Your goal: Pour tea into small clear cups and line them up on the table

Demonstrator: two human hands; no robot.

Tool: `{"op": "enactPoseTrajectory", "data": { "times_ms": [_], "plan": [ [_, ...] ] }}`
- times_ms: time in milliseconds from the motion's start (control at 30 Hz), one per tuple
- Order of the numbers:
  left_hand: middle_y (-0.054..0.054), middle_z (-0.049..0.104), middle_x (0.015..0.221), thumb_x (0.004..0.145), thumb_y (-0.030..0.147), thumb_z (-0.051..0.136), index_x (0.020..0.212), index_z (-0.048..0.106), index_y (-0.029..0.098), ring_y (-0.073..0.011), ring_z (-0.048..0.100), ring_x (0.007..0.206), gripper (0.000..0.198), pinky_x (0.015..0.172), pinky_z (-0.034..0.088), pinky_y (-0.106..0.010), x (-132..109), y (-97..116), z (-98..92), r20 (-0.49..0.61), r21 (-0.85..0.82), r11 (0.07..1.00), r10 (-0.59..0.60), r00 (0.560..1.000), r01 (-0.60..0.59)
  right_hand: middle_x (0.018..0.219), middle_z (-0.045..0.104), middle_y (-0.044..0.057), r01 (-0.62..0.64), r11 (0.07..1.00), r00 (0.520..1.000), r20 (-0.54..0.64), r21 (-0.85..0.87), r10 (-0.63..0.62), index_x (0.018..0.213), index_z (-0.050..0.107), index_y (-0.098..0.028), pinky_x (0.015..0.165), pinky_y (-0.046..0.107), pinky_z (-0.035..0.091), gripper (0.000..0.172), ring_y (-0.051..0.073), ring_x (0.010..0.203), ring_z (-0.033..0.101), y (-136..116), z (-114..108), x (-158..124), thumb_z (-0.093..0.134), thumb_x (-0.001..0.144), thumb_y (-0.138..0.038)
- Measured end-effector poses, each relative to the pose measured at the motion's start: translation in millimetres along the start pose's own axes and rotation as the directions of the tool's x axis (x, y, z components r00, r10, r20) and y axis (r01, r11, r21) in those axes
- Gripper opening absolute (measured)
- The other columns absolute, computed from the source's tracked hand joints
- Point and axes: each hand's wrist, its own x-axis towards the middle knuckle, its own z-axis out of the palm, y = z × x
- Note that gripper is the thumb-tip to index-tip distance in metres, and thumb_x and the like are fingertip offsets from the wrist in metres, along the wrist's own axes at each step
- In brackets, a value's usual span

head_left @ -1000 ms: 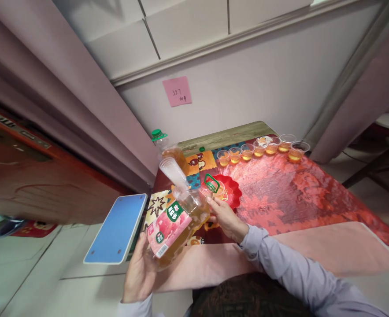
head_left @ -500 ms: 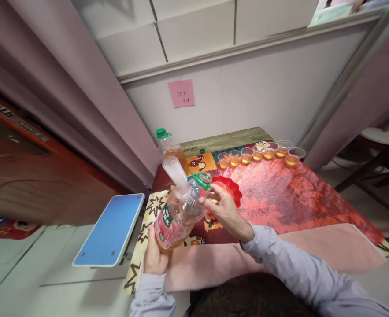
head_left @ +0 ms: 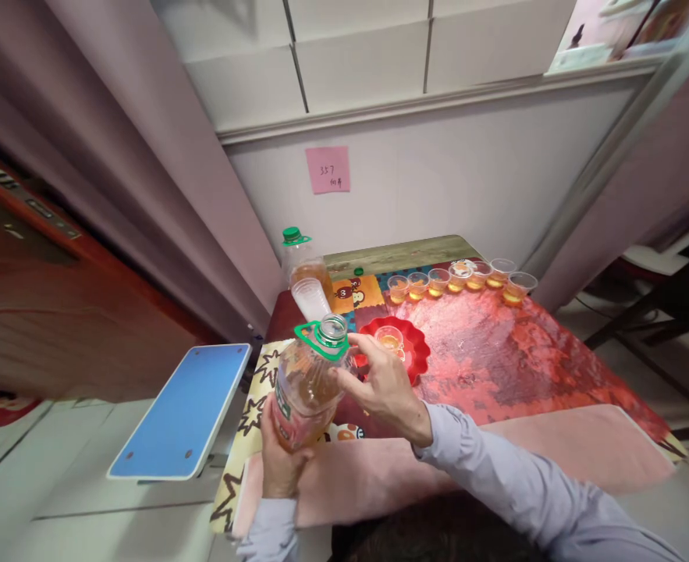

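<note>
A large clear plastic bottle [head_left: 309,382] with a pink label and amber liquid stands nearly upright, its mouth uncapped inside a green carry ring. My left hand [head_left: 281,460] is wrapped round its lower part. My right hand [head_left: 384,384] rests on its shoulder just below the neck, thumb in front and fingers loosely curved at the side. Just beyond them, a scalloped red tray [head_left: 419,355] holds a small clear cup [head_left: 389,340] with some amber liquid. A stack of clear plastic cups [head_left: 312,299] leans behind the bottle, its lower end hidden.
Several clear cups [head_left: 438,282] of amber liquid form a row at the table's back right. Another bottle [head_left: 303,257] with a green cap stands at the back left, near a loose green cap [head_left: 359,271]. A pink cloth [head_left: 578,445] lies along the front edge; a blue board [head_left: 183,414] is left.
The bottle has turned from a slight rightward tilt to nearly upright, its mouth moving left and towards me. My right hand has shifted from the neck to the shoulder.
</note>
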Motion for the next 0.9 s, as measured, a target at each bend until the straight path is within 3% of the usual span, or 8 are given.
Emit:
{"op": "enactPoseTrajectory", "data": {
  "times_ms": [100, 200, 267, 367, 433, 567, 700, 900],
  "plan": [
    [-0.021, 0.041, 0.171, 0.046, 0.053, 0.104, 0.164, 0.039, 0.026, -0.0473, 0.038, 0.158, 0.137, 0.128, 0.032, -0.059, -3.0, -5.1, -5.0, 0.000, 0.023, 1.000, -0.007, 1.000, 0.007, 0.124, 0.076, 0.010, 0.040, 0.998, 0.998, 0.048, 0.044, -0.042, 0.133, 0.067, -0.023, 0.091, 0.044, 0.060, 0.048, 0.028, 0.112, 0.074, 2.7, 4.3, 1.3, 0.078, 0.091, -0.045],
    [-0.019, 0.044, 0.169, 0.050, 0.050, 0.104, 0.164, 0.038, 0.027, -0.0451, 0.039, 0.158, 0.133, 0.129, 0.029, -0.061, -3.0, -5.8, -8.2, 0.009, 0.010, 0.999, -0.044, 0.999, 0.044, 0.134, 0.073, 0.011, 0.054, 0.980, 0.988, 0.132, 0.193, -0.081, 0.141, 0.062, -0.025, 0.091, 0.042, 0.063, 0.057, 0.027, 0.118, 0.073, 18.6, 0.8, 5.1, 0.079, 0.092, -0.048],
    [-0.020, 0.047, 0.166, 0.049, 0.052, 0.104, 0.163, 0.038, 0.026, -0.0455, 0.040, 0.157, 0.134, 0.129, 0.028, -0.062, -2.2, -5.7, -8.7, 0.005, 0.004, 0.998, -0.061, 0.998, 0.061, 0.136, 0.072, 0.012, 0.050, 0.980, 0.992, 0.106, 0.193, -0.071, 0.142, 0.062, -0.025, 0.095, 0.043, 0.063, 0.058, 0.026, 0.116, 0.074, 40.8, -10.9, 12.4, 0.079, 0.092, -0.050],
    [-0.019, 0.057, 0.156, 0.049, 0.056, 0.104, 0.158, 0.043, 0.025, -0.0462, 0.047, 0.151, 0.129, 0.126, 0.034, -0.064, -1.6, -3.9, -7.9, -0.004, -0.018, 0.996, -0.090, 0.996, 0.090, 0.133, 0.074, 0.014, 0.039, 0.999, 0.999, -0.026, -0.032, -0.039, 0.137, 0.067, -0.023, 0.106, 0.051, 0.058, 0.054, 0.031, 0.120, 0.073, 87.3, -40.5, 29.5, 0.078, 0.093, -0.053],
    [-0.017, 0.061, 0.149, 0.049, 0.056, 0.104, 0.155, 0.046, 0.025, -0.0459, 0.051, 0.147, 0.125, 0.124, 0.037, -0.065, -1.4, -0.8, -6.7, -0.002, -0.030, 0.994, -0.103, 0.995, 0.103, 0.137, 0.072, 0.017, 0.016, 0.980, 0.999, -0.044, -0.198, -0.025, 0.139, 0.066, -0.022, 0.111, 0.056, 0.054, 0.062, 0.036, 0.128, 0.069, 118.9, -59.9, 40.0, 0.081, 0.089, -0.056],
    [-0.015, 0.065, 0.142, 0.046, 0.052, 0.105, 0.151, 0.050, 0.026, -0.0450, 0.056, 0.142, 0.122, 0.123, 0.038, -0.067, -1.6, 7.3, -4.3, -0.017, -0.024, 0.993, -0.118, 0.993, 0.118, 0.155, 0.058, 0.022, 0.047, 0.905, 0.997, 0.077, -0.424, -0.016, 0.149, 0.060, -0.021, 0.120, 0.060, 0.046, 0.082, 0.041, 0.145, 0.056, 161.3, -72.7, 46.0, 0.086, 0.082, -0.061],
    [-0.014, 0.068, 0.136, 0.050, 0.054, 0.102, 0.151, 0.049, 0.025, -0.0429, 0.061, 0.137, 0.118, 0.121, 0.043, -0.064, -3.7, 12.5, -3.2, -0.023, 0.007, 0.990, -0.141, 0.990, 0.141, 0.167, 0.044, 0.026, 0.044, 0.816, 0.988, 0.147, -0.577, 0.051, 0.146, 0.061, -0.019, 0.125, 0.072, 0.032, 0.084, 0.046, 0.155, 0.043, 171.3, -56.1, 41.1, 0.088, 0.079, -0.061],
    [-0.013, 0.070, 0.131, 0.060, 0.056, 0.097, 0.145, 0.051, 0.023, -0.0395, 0.069, 0.122, 0.102, 0.115, 0.049, -0.063, -2.6, 14.3, -7.7, -0.012, 0.082, 0.991, -0.108, 0.994, 0.108, 0.166, 0.046, 0.027, 0.072, 0.782, 0.988, 0.153, -0.619, 0.030, 0.135, 0.065, -0.017, 0.124, 0.077, 0.026, 0.071, 0.046, 0.153, 0.046, 157.1, -42.8, 42.9, 0.090, 0.080, -0.054]
  ]
}}
